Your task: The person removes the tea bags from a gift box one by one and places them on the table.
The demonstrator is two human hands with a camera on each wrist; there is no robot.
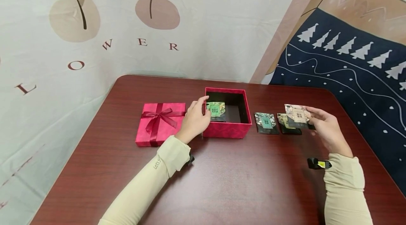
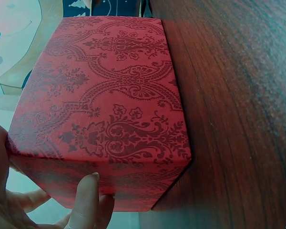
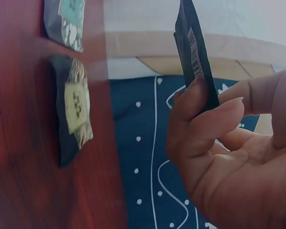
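Note:
A red patterned gift box [image 1: 227, 130] stands lidless, with a sachet [image 1: 217, 109] with a green label inside at its left. My left hand [image 1: 197, 117] grips the box's left wall; in the left wrist view several fingers [image 2: 87, 198] lie against its outside. My right hand [image 1: 326, 129] pinches a sachet [image 1: 298, 115] with a pale floral front by its right side, above the table. The right wrist view shows this sachet [image 3: 196, 52] nearly edge-on, a barcode on its back. Beneath it lies a yellow-labelled sachet [image 1: 293, 130], partly covered in the head view; left of that is a teal-labelled sachet [image 1: 266, 122].
The red box lid [image 1: 161, 124], tied with a dark red ribbon bow, lies left of the box on the brown wooden table [image 1: 241, 182]. Printed cloths [image 1: 215, 34] hang behind the table and along its right side.

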